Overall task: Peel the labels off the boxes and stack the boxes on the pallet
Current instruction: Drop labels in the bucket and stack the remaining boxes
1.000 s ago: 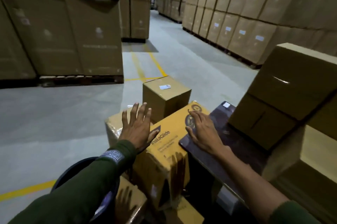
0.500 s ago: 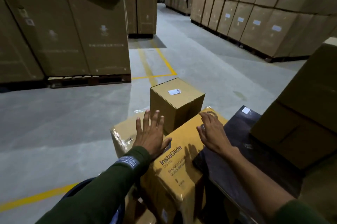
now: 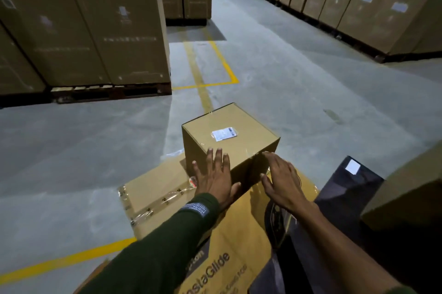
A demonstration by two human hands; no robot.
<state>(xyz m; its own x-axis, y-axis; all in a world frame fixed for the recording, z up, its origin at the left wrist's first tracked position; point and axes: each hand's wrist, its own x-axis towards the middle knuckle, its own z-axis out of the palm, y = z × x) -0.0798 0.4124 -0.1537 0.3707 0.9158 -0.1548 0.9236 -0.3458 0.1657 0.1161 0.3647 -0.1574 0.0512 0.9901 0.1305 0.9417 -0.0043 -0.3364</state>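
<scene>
Leaving the yellow box (image 3: 215, 255), both open hands, left hand (image 3: 215, 180) and right hand (image 3: 283, 180), now reach the small box (image 3: 229, 140); its label (image 3: 224, 134) looks unpeeled.

A grey concrete floor (image 3: 287, 83) fills the middle of the frame, marked with yellow lines (image 3: 203, 83) at centre and at lower left. Tall stacks of large cartons (image 3: 95, 30) stand at upper left on a wooden pallet (image 3: 107, 91), and a long row of white-labelled cartons (image 3: 358, 6) lines the upper right.
</scene>
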